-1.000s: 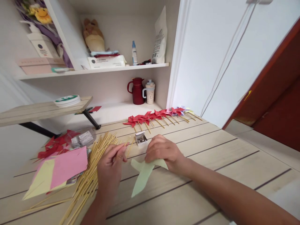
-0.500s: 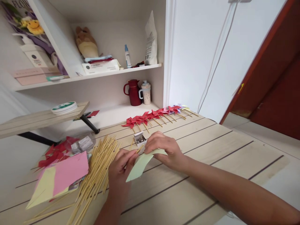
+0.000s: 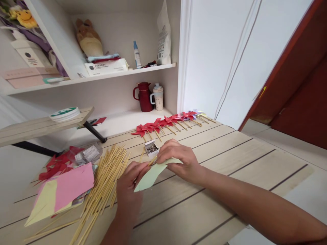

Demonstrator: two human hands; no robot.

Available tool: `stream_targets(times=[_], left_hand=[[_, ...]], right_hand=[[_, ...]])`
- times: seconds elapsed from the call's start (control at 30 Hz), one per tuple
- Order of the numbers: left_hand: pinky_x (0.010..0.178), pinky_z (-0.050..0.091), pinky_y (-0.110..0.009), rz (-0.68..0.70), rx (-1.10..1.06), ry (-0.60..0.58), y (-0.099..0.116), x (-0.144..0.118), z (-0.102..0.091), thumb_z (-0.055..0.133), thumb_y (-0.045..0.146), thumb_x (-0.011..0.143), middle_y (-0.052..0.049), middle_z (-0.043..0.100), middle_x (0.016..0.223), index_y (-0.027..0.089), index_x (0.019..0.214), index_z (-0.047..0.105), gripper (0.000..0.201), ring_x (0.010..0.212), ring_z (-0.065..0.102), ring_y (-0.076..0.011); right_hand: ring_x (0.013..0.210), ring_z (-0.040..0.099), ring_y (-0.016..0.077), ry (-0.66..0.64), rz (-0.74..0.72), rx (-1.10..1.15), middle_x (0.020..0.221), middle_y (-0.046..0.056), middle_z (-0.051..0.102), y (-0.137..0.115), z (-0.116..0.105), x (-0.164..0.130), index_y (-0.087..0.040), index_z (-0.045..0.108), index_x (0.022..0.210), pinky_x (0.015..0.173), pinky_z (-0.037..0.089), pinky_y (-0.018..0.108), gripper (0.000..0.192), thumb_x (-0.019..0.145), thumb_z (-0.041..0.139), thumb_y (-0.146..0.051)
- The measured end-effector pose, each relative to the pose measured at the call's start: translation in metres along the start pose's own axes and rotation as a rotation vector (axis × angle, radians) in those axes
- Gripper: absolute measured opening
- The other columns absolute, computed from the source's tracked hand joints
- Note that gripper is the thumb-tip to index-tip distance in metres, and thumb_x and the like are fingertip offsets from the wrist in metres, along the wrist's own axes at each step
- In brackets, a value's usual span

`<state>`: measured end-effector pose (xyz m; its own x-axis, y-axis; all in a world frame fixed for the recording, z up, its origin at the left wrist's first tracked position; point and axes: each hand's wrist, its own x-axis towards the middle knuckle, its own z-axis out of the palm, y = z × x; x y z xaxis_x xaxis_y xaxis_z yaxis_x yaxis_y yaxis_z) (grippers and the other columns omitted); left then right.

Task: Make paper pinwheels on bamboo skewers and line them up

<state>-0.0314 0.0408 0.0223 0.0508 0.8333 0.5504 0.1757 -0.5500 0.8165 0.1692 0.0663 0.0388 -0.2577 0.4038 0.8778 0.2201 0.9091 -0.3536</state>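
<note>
Over the table, my left hand (image 3: 130,180) is closed around a thin wooden stick (image 3: 152,161), whose short end pokes out towards the other hand. My right hand (image 3: 180,160) grips a pale green paper piece (image 3: 149,177) between thumb and fingers, its curved flap hanging down between the hands. The stick's end meets the paper near my right fingertips; a small shiny bit shows there, too small to make out. Just beyond my hands stands an open little box (image 3: 151,149) of metal pins. Left of my left hand lies a heap of wooden sticks (image 3: 104,180).
Red paper pinwheels (image 3: 153,126) on sticks lie in a row along the table's back. Pink paper (image 3: 75,185) and yellow paper (image 3: 42,202) lie at the left, by red paper pieces (image 3: 57,166). A raised wooden stand (image 3: 30,127), a red jug (image 3: 145,98) and a cup (image 3: 158,98) stand behind.
My view has tilted slightly downward, shifting the scene up a little. Both hands keep their hold on the stick and the green paper, with hardly any movement.
</note>
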Motion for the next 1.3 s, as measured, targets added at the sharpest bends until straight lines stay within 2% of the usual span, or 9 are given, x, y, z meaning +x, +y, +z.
stream_targets(times=[0.23,0.4,0.63,0.77,1.13,1.3], left_hand=[[0.055,0.046,-0.029,-0.001,-0.003,0.055,0.003,-0.002,0.005,0.069,0.053,0.082,-0.006,0.067,0.074,0.026,0.089,0.081,0.031,0.064,0.06,-0.0176],[0.056,0.047,-0.03,0.008,0.026,0.053,0.003,-0.004,0.006,0.069,0.052,0.083,-0.006,0.067,0.076,0.026,0.09,0.081,0.029,0.067,0.061,-0.019],[0.061,0.048,-0.026,0.067,0.113,0.099,0.005,-0.008,0.008,0.068,0.031,0.085,-0.002,0.066,0.078,0.027,0.091,0.08,0.014,0.067,0.061,-0.0151],[0.063,0.049,-0.025,0.103,0.143,0.1,0.006,-0.009,0.008,0.066,0.023,0.085,-0.001,0.067,0.078,0.027,0.093,0.08,0.016,0.067,0.061,-0.0138],[0.062,0.049,-0.024,0.229,0.124,0.146,0.003,-0.01,0.011,0.07,0.018,0.084,0.0,0.069,0.083,0.031,0.101,0.079,0.023,0.071,0.064,-0.0138],[0.063,0.051,-0.022,0.276,0.176,0.102,0.003,-0.008,0.006,0.067,0.013,0.085,0.001,0.069,0.083,0.031,0.103,0.079,0.028,0.072,0.066,-0.0124]], right_hand=[[0.083,0.066,0.02,0.011,0.004,0.008,0.085,0.005,0.072,0.0,0.001,-0.001,-0.023,0.07,0.093,0.078,0.052,0.039,0.01,0.091,0.063,-0.016],[0.083,0.066,0.0198,0.018,-0.001,0.008,0.085,0.004,0.072,0.0,0.001,-0.002,-0.025,0.069,0.094,0.078,0.052,0.039,0.01,0.092,0.062,-0.019],[0.082,0.065,0.02,0.017,0.008,0.013,0.085,0.005,0.072,0.002,0.001,-0.003,-0.024,0.07,0.094,0.078,0.052,0.039,0.007,0.094,0.063,-0.025],[0.082,0.065,0.0199,0.014,0.003,0.02,0.085,0.006,0.071,0.001,0.001,-0.003,-0.023,0.07,0.094,0.078,0.052,0.039,0.007,0.094,0.063,-0.025],[0.081,0.065,0.0195,-0.001,-0.001,0.018,0.083,0.005,0.072,-0.001,0.001,-0.003,-0.023,0.069,0.094,0.078,0.05,0.039,0.008,0.092,0.063,-0.018],[0.081,0.065,0.0192,-0.015,0.004,0.018,0.084,0.005,0.071,-0.002,0.0,-0.002,-0.022,0.069,0.094,0.078,0.05,0.039,0.008,0.092,0.063,-0.017]])
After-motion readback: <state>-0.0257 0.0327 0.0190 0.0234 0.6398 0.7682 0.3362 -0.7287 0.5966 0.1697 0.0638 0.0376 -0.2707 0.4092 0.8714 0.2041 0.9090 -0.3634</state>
